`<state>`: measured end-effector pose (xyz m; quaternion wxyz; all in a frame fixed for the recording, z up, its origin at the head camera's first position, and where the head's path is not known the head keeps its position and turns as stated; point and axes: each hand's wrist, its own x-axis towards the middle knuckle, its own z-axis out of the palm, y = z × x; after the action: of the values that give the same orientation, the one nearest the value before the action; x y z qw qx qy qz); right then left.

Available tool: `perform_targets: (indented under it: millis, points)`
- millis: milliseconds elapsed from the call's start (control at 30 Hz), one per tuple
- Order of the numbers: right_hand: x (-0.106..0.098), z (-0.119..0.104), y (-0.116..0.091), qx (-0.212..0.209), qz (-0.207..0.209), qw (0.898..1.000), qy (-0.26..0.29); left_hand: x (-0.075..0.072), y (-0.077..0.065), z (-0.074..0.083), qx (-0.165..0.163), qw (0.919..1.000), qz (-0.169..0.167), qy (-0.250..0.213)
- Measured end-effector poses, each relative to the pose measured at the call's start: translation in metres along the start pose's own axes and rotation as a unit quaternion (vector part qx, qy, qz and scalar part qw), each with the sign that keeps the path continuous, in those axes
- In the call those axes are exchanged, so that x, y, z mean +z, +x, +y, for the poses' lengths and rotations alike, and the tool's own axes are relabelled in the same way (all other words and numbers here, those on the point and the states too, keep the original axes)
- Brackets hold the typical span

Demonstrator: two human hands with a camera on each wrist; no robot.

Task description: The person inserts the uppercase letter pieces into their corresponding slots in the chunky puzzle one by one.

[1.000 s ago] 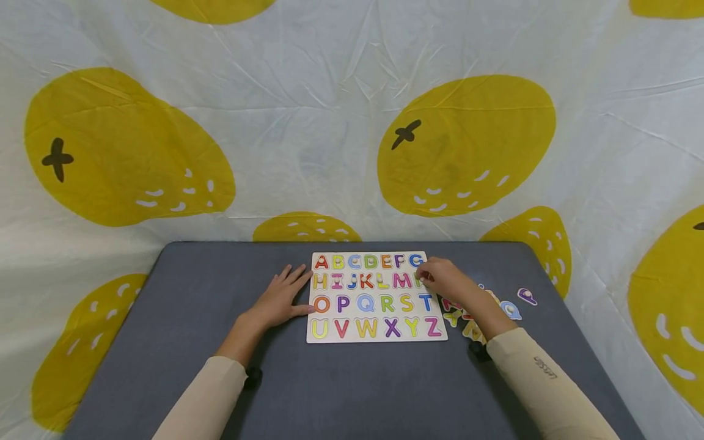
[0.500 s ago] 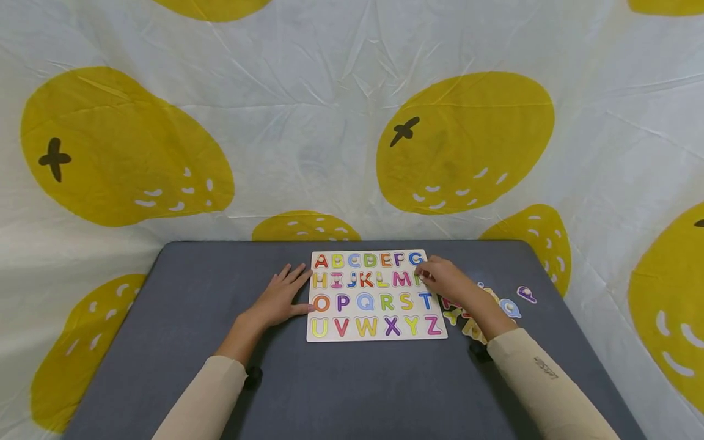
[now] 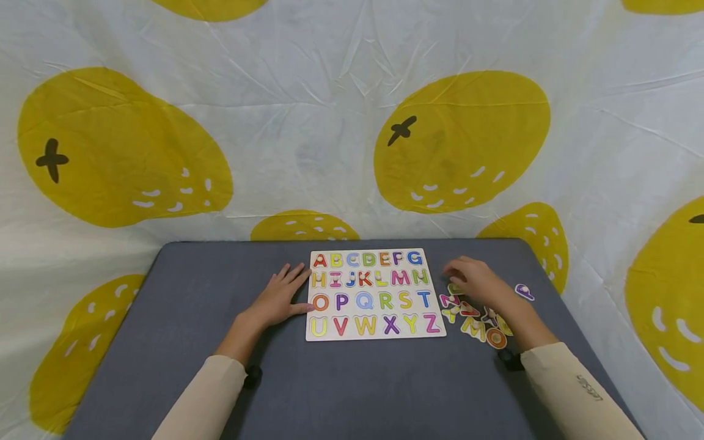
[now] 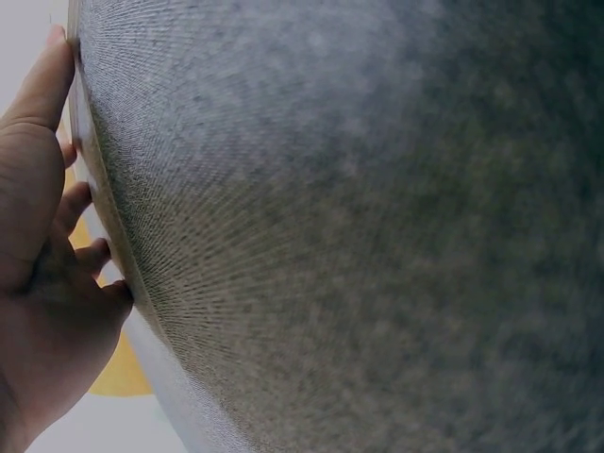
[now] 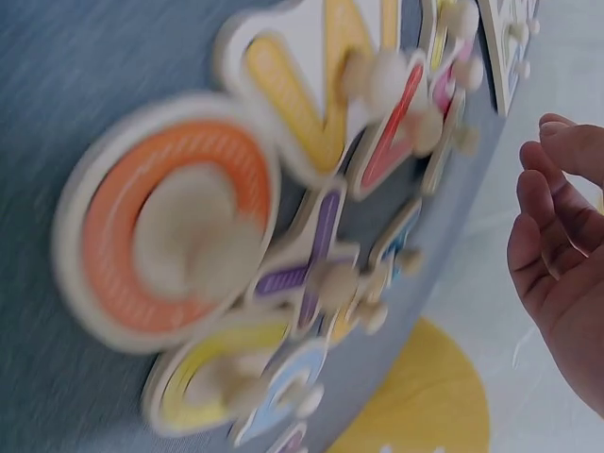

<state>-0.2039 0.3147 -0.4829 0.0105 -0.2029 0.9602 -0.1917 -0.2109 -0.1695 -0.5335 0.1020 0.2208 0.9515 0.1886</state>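
Head view: the right hand [image 3: 476, 278] hovers by the loose letters [image 3: 472, 329], fingers slightly curled, holding nothing; the left [image 3: 278, 298] spreads at the board [image 3: 352, 312]. Second row looks filled — next likely calls for pinching the orange O's [image 3: 496, 338] knob.

There are two hands, one left hand [image 3: 278, 297] and one right hand [image 3: 477, 282], one tabletop [image 3: 352, 391], one board [image 3: 379, 311] with twenty-six letters [image 3: 391, 324] and at least nine loose pieces [image 3: 473, 329] (overlap hides the exact total)
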Motion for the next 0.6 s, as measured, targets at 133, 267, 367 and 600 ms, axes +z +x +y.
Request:
perform_targets:
  millis: [133, 267, 367, 600]
  points:
    - [-0.009, 0.007, -0.014, 0.011, 0.007, 1.000, -0.005, 0.000, 0.000, 0.000, 0.000, 1.0000, 0.001, -0.002]
    - [-0.017, 0.011, -0.025, 0.011, 0.012, 1.000, -0.015, 0.000, -0.001, -0.001, 0.004, 1.0000, 0.005, -0.001]
    - [-0.021, 0.013, -0.034, 0.009, 0.006, 1.000, -0.023, 0.000, -0.001, -0.001, 0.007, 0.9999, 0.008, -0.003]
    - [-0.019, 0.020, -0.065, 0.013, -0.031, 0.999, 0.004, -0.002, -0.002, 0.000, 0.008, 0.9999, 0.006, -0.003]
